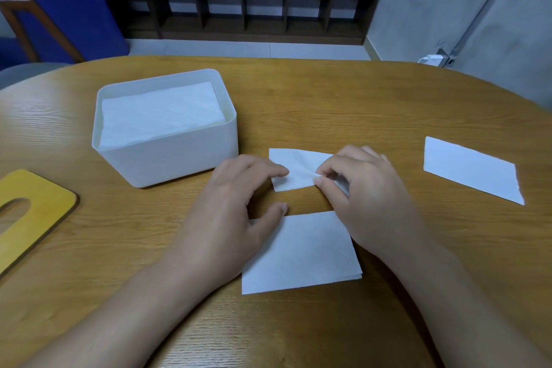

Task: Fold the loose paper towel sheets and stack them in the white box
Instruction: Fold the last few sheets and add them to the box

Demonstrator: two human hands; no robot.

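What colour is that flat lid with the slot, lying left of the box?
Yellow. The lid shows in the head view, at the table's left edge, beside the white box.

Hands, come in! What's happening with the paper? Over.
Right hand pinching small sheet, left hand steadying it. White box nearly full. Nothing blocking.

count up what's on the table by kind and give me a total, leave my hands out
Loose paper towel sheets: 3, far, near, right
White box: 1, holding a stack of folded sheets
Yellow lid with a slot: 1
Total: 5, taking the stack as part of the box
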